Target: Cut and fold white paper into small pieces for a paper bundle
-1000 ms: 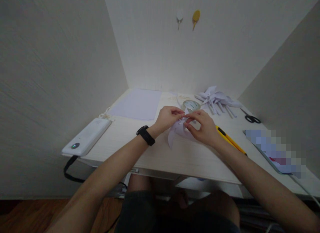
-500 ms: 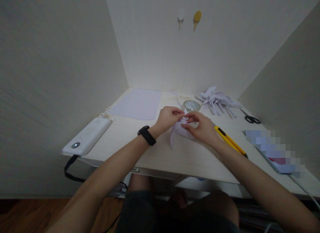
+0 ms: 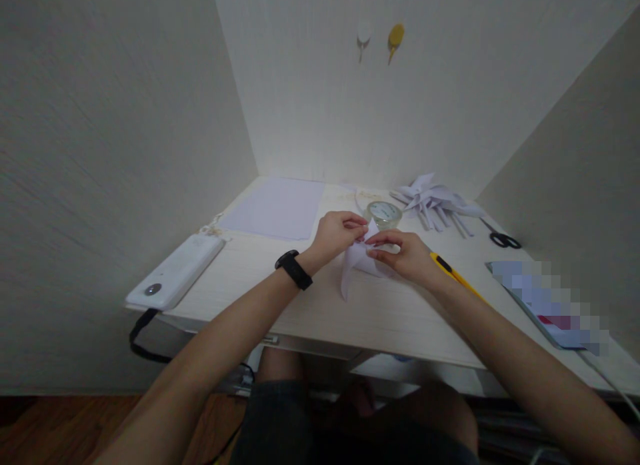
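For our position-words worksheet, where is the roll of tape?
In the head view, the roll of tape lies right of centre on the desk, beyond the right hand, left of the pinwheels.

Lilac-white is seen on the folded paper (image 3: 355, 257), cream on the desk (image 3: 310, 315) (faintly streaked). The cutter (image 3: 454, 272) is coloured yellow and black, the wristwatch (image 3: 296, 272) black.

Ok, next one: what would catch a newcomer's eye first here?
Probably the left hand and right hand, meeting over folded white paper near the middle of the pale desk. A bright yellow tool beside the right forearm and the black watch on the left wrist stand out next. Toward the back right lies a heap of folded paper shapes.
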Demonstrator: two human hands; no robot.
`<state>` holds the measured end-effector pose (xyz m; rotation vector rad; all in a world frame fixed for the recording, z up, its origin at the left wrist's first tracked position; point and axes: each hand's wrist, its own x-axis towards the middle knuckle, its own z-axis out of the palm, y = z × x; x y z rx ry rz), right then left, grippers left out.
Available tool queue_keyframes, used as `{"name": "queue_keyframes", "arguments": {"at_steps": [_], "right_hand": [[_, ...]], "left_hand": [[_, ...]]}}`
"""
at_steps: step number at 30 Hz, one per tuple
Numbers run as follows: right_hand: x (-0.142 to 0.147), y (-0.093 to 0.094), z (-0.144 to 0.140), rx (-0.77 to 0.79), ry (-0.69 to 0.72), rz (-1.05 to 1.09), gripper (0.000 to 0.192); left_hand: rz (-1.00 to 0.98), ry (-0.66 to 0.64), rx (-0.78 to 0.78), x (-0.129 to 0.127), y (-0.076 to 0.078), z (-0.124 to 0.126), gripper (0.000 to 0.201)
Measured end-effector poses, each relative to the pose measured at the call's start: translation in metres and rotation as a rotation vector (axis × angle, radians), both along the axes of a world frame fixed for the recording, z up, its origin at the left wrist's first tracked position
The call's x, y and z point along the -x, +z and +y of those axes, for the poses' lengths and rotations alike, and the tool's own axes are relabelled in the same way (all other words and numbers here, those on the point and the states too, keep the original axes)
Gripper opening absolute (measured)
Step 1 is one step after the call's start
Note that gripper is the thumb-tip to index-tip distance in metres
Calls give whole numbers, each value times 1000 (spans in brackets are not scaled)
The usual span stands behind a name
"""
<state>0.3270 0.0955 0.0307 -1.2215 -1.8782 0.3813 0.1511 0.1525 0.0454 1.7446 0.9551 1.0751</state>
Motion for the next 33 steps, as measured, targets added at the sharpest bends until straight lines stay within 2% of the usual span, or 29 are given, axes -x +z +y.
{"name": "queue_keyframes", "arguments": {"at_steps": [3, 9, 21, 33], "right_hand": [[-2, 1, 1, -41, 16, 12, 15], [-4, 1, 0, -166, -40, 4, 13], [-4, 1, -1, -150, -91, 46, 14], [-4, 4, -3, -144, -85, 32, 14]], "left_hand": [[7, -22, -15, 2, 0, 3, 12], [70, -93, -176, 6, 0, 10, 12], [175, -105, -260, 7, 2, 7, 13], [160, -113, -242, 6, 3, 4, 14]]}}
